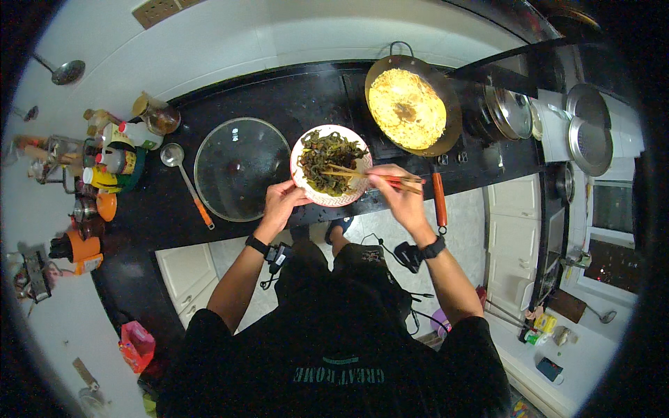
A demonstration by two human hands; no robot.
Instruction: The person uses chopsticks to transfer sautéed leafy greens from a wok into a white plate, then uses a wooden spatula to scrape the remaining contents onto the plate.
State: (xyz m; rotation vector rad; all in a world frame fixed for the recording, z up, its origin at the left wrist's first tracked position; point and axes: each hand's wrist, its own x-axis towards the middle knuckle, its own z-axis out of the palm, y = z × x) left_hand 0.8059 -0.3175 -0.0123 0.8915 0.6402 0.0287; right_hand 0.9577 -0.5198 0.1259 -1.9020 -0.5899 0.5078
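My left hand (284, 202) grips the near left rim of a white bowl (334, 200) with a reddish zigzag pattern. Dark green cooked leafy vegetables (330, 157) lie in the bowl, with part of its white inside showing at the right. In my right hand (400, 201) is a pair of wooden chopsticks (355, 172) with red upper ends, their tips among the greens. Beyond my right hand, a wok (453, 112) on the stove holds a round yellow layer of food (407, 104), browned near its middle. The wok's wooden handle (439, 198) points toward me.
Left of the bowl lie a glass lid (240, 172) and a ladle (180, 167) with an orange handle. Several condiment bottles (112, 159) and a glass jar (159, 116) line the counter's left end. More lidded cookware (507, 112) stands right of the wok.
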